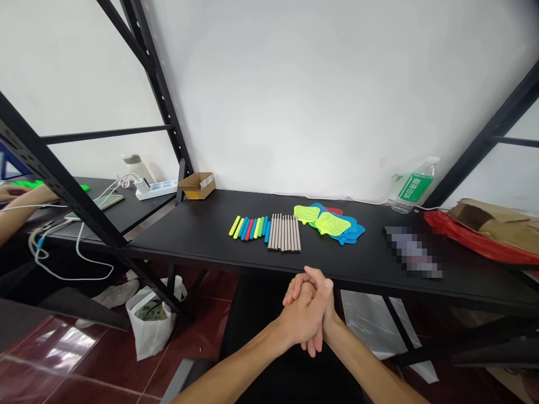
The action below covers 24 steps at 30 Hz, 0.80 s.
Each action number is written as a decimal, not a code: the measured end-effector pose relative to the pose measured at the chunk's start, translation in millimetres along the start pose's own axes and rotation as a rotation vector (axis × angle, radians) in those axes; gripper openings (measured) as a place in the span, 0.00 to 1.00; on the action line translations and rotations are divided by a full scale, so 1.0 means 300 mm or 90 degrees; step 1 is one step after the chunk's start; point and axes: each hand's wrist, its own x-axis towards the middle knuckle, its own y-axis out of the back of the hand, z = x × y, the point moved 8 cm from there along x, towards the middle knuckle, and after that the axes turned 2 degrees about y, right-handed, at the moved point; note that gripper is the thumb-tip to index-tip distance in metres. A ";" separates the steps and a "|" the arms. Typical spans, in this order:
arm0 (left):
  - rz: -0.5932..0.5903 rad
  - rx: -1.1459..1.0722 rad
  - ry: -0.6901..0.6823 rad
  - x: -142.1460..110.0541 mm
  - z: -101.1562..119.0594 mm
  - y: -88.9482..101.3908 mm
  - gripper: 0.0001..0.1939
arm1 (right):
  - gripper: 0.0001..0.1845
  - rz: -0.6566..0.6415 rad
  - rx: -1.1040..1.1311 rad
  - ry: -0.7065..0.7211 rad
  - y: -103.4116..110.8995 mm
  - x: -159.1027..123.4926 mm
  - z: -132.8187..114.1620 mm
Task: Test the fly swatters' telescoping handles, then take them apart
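Observation:
My left hand [300,318] and my right hand [327,306] are clasped together just in front of the table's near edge, fingers wrapped round each other. No object shows in either one. Beyond them on the black table [189,224] lies a row of metal rods [284,233], side by side. To their left is a row of short plastic sleeves [249,228] in yellow, blue, red and green. Right of the rods, flat mesh fly swatter heads [334,223] in yellow, blue, green and red overlap in a loose pile.
At the back left stands a small open cardboard box [197,186]. A plastic bottle [415,188] is by the wall, near a blurred-out item [415,252] and a red bag with cardboard [488,230]. Another person's arm [25,207] shows at far left, beside a power strip [156,189].

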 end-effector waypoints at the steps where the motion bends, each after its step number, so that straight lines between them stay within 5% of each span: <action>1: -0.005 -0.007 0.000 0.001 -0.011 -0.011 0.40 | 0.35 -0.011 0.029 -0.011 -0.003 -0.003 0.004; 6: 0.039 -0.069 -0.060 0.003 0.001 0.002 0.34 | 0.32 0.009 0.103 -0.046 0.002 -0.009 0.008; 11: -0.005 -0.143 -0.161 0.015 0.089 0.045 0.40 | 0.23 0.021 0.146 -0.053 0.001 0.025 0.002; 16: 0.148 -0.240 -0.291 -0.002 0.141 0.167 0.29 | 0.22 0.078 0.108 0.036 0.061 0.060 -0.026; 24: 0.202 -0.247 -0.369 -0.025 0.202 0.185 0.19 | 0.22 0.066 0.140 0.050 0.097 0.081 -0.070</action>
